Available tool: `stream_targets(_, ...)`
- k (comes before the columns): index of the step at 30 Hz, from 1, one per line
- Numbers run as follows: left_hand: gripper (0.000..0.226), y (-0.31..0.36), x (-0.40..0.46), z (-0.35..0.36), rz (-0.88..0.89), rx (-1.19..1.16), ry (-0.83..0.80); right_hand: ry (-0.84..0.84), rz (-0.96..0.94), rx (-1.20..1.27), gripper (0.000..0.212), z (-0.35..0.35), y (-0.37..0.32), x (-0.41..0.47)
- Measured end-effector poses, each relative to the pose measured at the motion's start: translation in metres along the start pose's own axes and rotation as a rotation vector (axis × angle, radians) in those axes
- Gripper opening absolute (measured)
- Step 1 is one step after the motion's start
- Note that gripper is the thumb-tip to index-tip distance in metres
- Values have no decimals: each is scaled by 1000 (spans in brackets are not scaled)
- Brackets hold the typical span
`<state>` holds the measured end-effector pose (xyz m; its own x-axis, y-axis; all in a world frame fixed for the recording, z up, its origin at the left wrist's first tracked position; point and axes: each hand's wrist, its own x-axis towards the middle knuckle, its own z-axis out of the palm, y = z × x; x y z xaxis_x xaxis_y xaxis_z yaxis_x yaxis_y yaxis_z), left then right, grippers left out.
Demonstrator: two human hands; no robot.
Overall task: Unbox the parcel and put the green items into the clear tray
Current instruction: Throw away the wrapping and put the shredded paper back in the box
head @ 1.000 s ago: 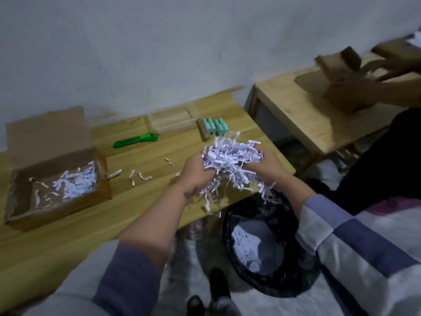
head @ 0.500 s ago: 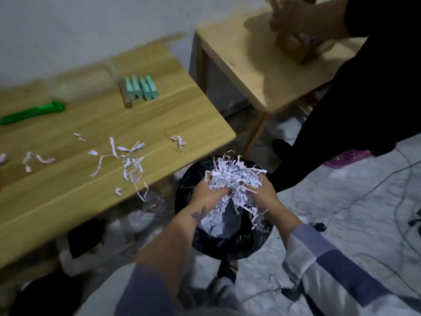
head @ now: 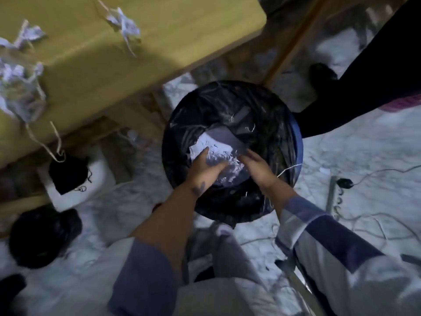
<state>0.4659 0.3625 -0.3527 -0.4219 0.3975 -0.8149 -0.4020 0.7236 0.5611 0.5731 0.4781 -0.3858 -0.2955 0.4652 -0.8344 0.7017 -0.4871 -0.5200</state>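
The fingers (head: 206, 153) of the left hand (head: 202, 166) are straight and a little spread, and they press down on a pile of white shredded paper strips (head: 219, 164) inside a round bin lined with a black plastic bag (head: 232, 151). The fingers (head: 245, 157) of the right hand (head: 257, 168) are straight too and lie close together, touching the right side of the same pile. Neither hand curls round anything. The paper under the hands is blurry, so single strips are hard to make out, and part of the pile is hidden by the hands. A dark flat sheet (head: 225, 135) lies in the bin just behind the paper; what it is cannot be told. A small dark mark shows on the left wrist, but its shape is too blurry to read. Both arms wear sleeves in grey and blue blocks (head: 328, 233), cut off at the bottom edge. Up and to the left is the corner of a yellow wooden desk (head: 159, 33), with loose white paper shreds (head: 123, 22) on it and some hanging over its near edge. The parcel box, the green items and the clear tray are out of view. At the top right a second person in dark clothes (head: 364, 83) is cut off by the edge. The pale floor (head: 364, 156) has thin cables (head: 376, 174) on it, and dark shapes at the left that are too blurry to name. No writing can be read anywhere.
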Motion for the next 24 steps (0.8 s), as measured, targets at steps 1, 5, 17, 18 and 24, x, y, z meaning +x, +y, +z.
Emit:
stream_targets(1,77,1,-3,-1,6,35,-4,1,0,-27,53,0,0,-3)
stream_targets(5,63,17,-22,-12,76,187,0,-6,-57,-173,46,-5,-20,-29)
stream_targets(17,40,147,-152,-74,386,461,56,32,-555,-577,33,-28,-174,-191)
stream_targets(18,39,154,-163,-82,421,454,105,37,-602,-611,33,-25,-186,-202)
stream_targets(24,34,170,-206,-146,498,320,329,-6,-802,-751,31,18,-242,-239)
